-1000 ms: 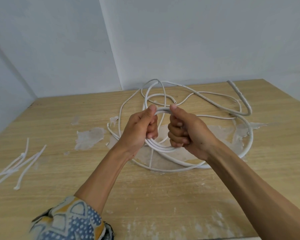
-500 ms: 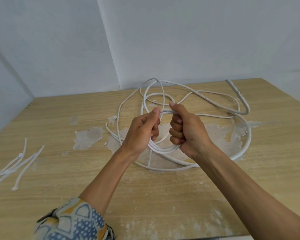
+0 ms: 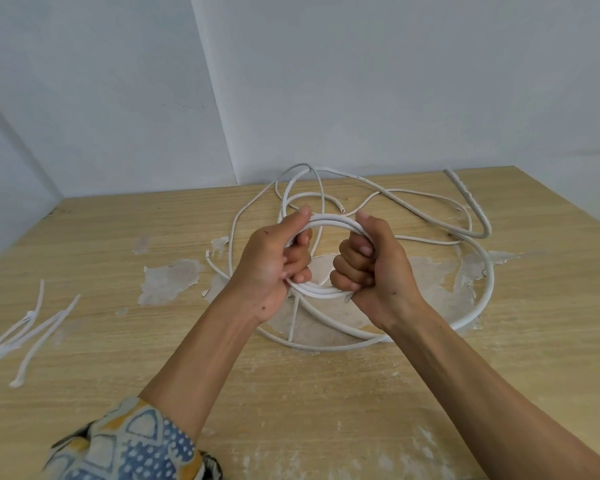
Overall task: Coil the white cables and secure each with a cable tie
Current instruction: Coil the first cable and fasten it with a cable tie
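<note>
Well clear of table [image 3: 326, 410] edges, left hand [image 3: 274, 268] and right hand [image 3: 378, 268] grip coil [image 3: 329, 223].

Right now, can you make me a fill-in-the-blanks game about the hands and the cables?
The left hand and right hand both grip a coil of ____ cable.
The cable ties lie on the table, to the ____ of both hands.
The patterned sleeve covers the ____ arm.
Missing words: white; left; left.
</note>
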